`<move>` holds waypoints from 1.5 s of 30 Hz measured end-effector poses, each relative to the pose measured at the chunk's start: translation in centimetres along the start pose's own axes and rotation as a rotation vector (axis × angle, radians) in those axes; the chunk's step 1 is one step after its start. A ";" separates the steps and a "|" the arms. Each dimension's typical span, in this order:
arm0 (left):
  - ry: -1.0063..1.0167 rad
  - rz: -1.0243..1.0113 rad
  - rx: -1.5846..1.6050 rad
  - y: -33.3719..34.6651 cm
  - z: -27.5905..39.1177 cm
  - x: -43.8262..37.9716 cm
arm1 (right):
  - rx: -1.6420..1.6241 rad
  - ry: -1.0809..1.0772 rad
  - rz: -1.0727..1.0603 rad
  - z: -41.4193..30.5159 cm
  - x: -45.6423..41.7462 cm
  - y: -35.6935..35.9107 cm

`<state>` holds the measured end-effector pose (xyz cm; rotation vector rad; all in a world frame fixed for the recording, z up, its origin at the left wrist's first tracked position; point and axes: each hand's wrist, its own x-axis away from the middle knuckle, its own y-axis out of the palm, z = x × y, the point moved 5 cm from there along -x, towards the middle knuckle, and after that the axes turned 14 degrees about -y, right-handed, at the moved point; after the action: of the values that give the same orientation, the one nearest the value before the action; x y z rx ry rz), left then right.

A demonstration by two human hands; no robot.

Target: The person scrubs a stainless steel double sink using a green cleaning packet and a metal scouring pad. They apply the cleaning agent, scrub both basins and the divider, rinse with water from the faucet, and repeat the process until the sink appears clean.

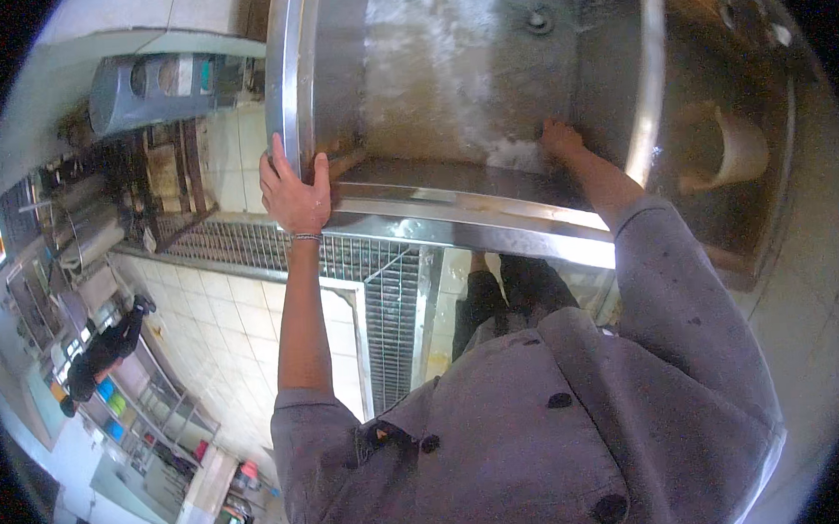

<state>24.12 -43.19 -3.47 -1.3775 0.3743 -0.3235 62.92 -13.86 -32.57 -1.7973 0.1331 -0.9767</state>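
Before me is a stainless-steel sink (460,226) with a wide metal rim. My left hand (296,194) rests on the rim's near left corner, its fingers spread and the thumb on the inner side. Inside the basin, near its right wall, my right hand (561,141) reaches down with curled fingers. Whitish foam or a pale thing (517,156) lies just left of it; whether the hand holds anything cannot be told. A round drain fitting (538,21) shows at the basin's far right, and pale streaks of water or glare cross the bottom.
A second basin holds a white container (741,144) on the right. Floor grating (394,320) runs below the sink's front. A grey plastic bin (151,91) stands to the left. Another person (104,360) in dark clothes is far off at the left, near shelves.
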 end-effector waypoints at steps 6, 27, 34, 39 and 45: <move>0.085 0.002 0.110 2.2 2.0 -2.2 | -0.390 -0.572 -0.202 -9.5 -10.5 14.8; 0.063 -0.003 0.351 1.4 -0.5 -1.4 | -1.082 -0.693 0.195 -36.1 -5.8 -14.6; 0.101 0.010 0.387 2.1 -0.3 -2.5 | -1.134 -0.614 0.079 -35.9 -2.9 -20.2; 0.129 -0.052 0.281 1.8 -0.3 -2.0 | -1.184 -0.623 0.093 -35.3 -4.6 -18.4; 0.121 -0.015 0.361 2.6 -0.6 -2.6 | -1.204 -0.804 0.047 -36.9 -2.3 -21.8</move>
<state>21.55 -42.22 -5.97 -1.0101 0.3846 -0.4649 29.33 -29.78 -11.10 -3.1178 0.2849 0.0392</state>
